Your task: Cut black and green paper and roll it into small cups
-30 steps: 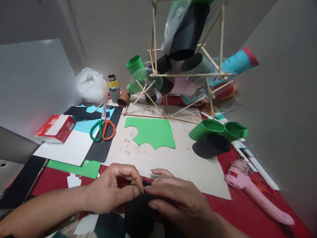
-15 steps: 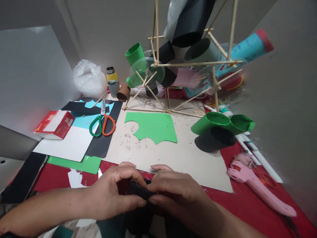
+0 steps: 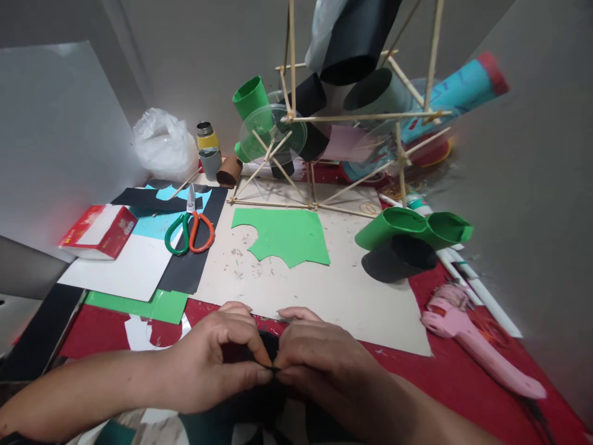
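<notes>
Black piece [image 3: 266, 395] — pinched between left hand [image 3: 227, 361] and right hand [image 3: 327, 364].

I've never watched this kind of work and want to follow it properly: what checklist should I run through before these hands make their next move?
1. Left hand gripping the black piece: ok, pinched between thumb and forefinger.
2. Right hand gripping it too: ok, fingertips close beside the left hand's.
3. Edges of the black piece lined up: cannot tell, the fingers hide too much.
4. Scissors out of the way: ok, lying on the sheets at left, apart from both hands.
5. Pink tool out of the way: ok, lying at right, untouched.
6. Pink tool switched off: cannot tell.
</notes>
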